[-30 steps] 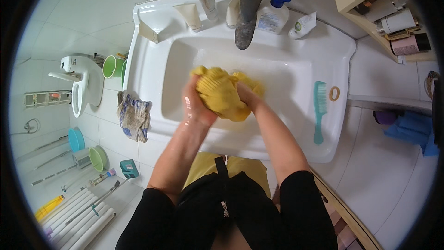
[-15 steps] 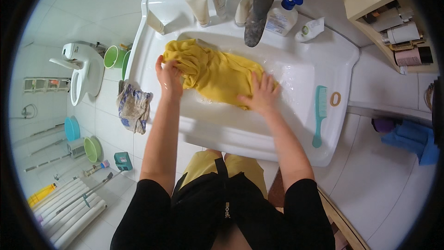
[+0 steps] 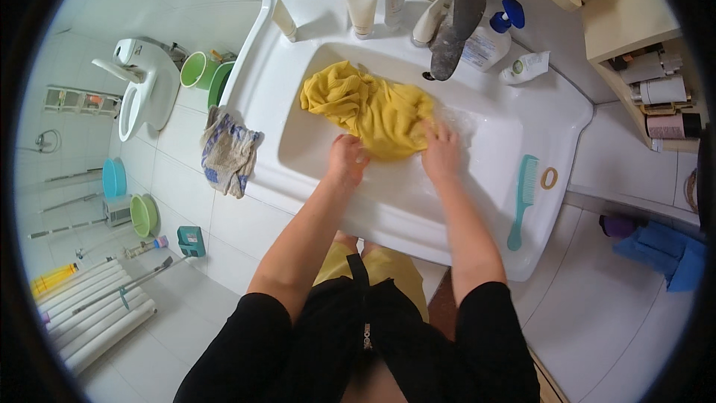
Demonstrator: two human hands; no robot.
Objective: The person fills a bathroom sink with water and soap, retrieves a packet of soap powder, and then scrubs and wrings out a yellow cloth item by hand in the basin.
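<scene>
Head view showed our left hand point(image 3: 347, 160) curled, gripping the yellow cloth point(image 3: 371, 108) inside the sink point(image 3: 477, 201); our right hand point(image 3: 441, 155) pressed flat on it, fingers spread, below the faucet point(image 3: 455, 30).

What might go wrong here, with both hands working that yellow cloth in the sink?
The cloth lies right under the tap, so a hard rub by the left hand or right hand may slop water over the sink rim. The tubes on the back ledge stand close and might get knocked in. The comb near the front edge could slide off.
</scene>
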